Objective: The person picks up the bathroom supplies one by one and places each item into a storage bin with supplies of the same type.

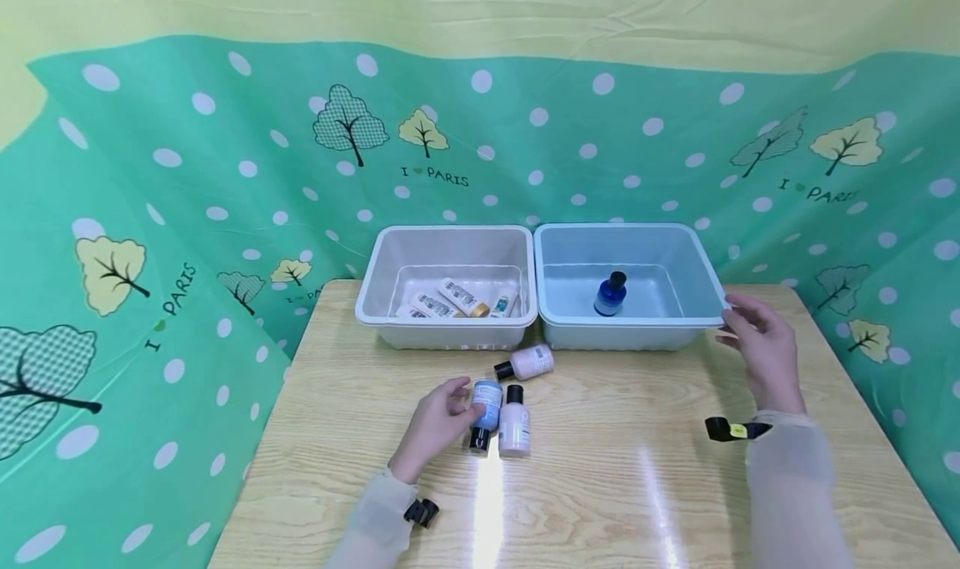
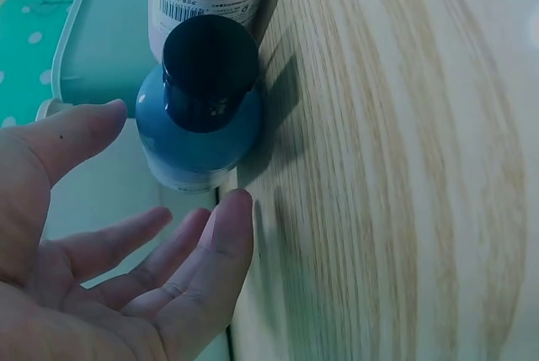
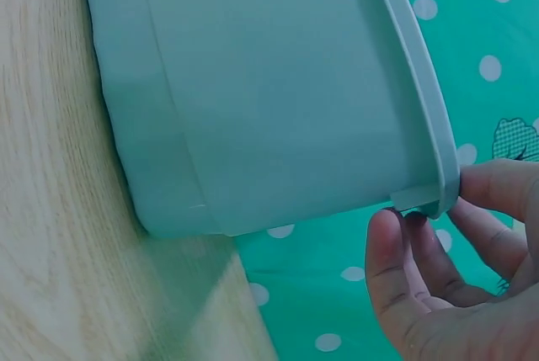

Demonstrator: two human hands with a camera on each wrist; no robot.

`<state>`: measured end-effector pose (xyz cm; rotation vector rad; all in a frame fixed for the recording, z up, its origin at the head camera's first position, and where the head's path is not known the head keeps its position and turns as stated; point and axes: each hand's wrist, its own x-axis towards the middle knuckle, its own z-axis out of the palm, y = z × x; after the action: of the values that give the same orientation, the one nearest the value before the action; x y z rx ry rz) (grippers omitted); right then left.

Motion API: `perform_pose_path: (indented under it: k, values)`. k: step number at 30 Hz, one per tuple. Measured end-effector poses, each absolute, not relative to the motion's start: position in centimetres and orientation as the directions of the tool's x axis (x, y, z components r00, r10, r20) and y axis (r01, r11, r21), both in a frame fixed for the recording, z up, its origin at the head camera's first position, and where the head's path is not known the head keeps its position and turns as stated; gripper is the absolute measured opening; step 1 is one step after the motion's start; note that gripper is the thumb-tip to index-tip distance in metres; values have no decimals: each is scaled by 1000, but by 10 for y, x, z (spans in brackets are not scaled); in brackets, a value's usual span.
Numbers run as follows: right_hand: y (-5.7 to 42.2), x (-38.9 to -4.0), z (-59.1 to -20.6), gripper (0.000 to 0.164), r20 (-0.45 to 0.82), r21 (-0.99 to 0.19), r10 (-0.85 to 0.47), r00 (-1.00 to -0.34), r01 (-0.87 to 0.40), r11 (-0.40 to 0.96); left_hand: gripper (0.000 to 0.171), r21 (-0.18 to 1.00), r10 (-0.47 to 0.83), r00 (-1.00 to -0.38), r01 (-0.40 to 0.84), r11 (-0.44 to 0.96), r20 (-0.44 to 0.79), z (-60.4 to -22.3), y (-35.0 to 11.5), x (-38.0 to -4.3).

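Two hands are in view: the left hand [image 1: 437, 425], fingers parted and loosely bent, is at the one light-blue bottle [image 1: 489, 401], contact uncertain; the right hand [image 1: 767, 352] pinches the blue bin [image 1: 622, 336] at its near right rim. Two pale pink bottles [image 1: 514, 431] lie on the desk [image 1: 615, 452], right and far of it. One dark-blue bottle [image 1: 608, 300] occupies the blue bin; the grey bin [image 1: 420, 336], left, contains at least four tubes [image 1: 459, 293].
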<state>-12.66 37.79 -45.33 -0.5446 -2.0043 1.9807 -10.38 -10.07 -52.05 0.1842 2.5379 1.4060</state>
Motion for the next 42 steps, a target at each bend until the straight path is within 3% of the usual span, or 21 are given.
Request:
perform_pose_path:
  k: [19,29,42]
  values:
    - [379,-127,-461,47,-141,-980,458,-877,60,-187,69,859,245,-951,-40,510,-190,-525,-94,-103]
    - [379,-126,-462,50,-154,-978,462,-874,70,-194,69,884,228,-948,-95,458,-221,-524,-93,-105]
    - [378,-126,-461,50,-173,-976,467,-867,88,-199,57,912,200,-938,-200,358,-284,-533,-99,-111]
